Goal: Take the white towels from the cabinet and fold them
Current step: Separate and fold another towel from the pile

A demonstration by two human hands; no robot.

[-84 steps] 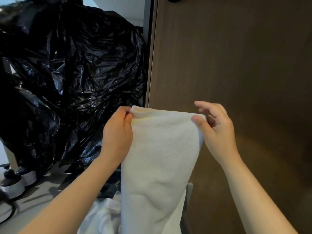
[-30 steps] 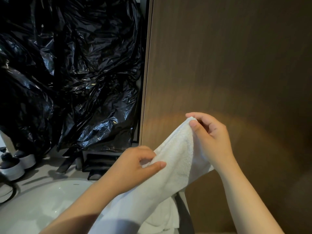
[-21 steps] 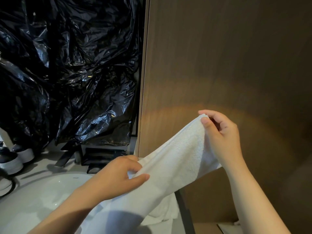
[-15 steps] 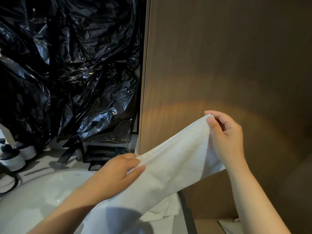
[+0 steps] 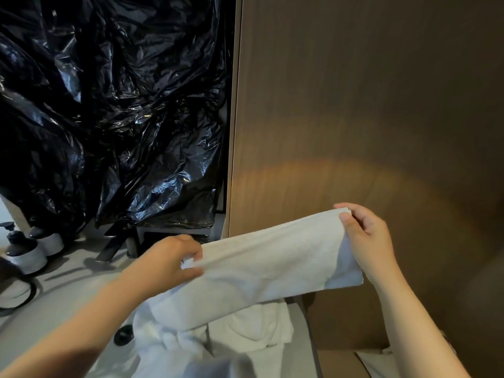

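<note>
A white towel point(image 5: 272, 266) stretches almost level between my two hands, in front of the brown wooden cabinet door point(image 5: 368, 118). My left hand point(image 5: 171, 261) pinches its left end, fingers curled round the cloth. My right hand point(image 5: 368, 238) grips the right end at the top corner, thumb in front; a short flap hangs below it. More white towels point(image 5: 253, 331) lie bunched beneath, over the sink's edge.
Crumpled black plastic sheeting point(image 5: 109, 110) fills the upper left. Below it, dark-topped dispenser bottles point(image 5: 24, 252) stand on the grey counter point(image 5: 68, 271) beside the white sink point(image 5: 54, 328). A lower cabinet ledge point(image 5: 341, 361) shows at bottom right.
The towel went from hanging upright to slanted, then nearly level. My left hand slid down and left along it, while my right hand drew its end out to the right.
</note>
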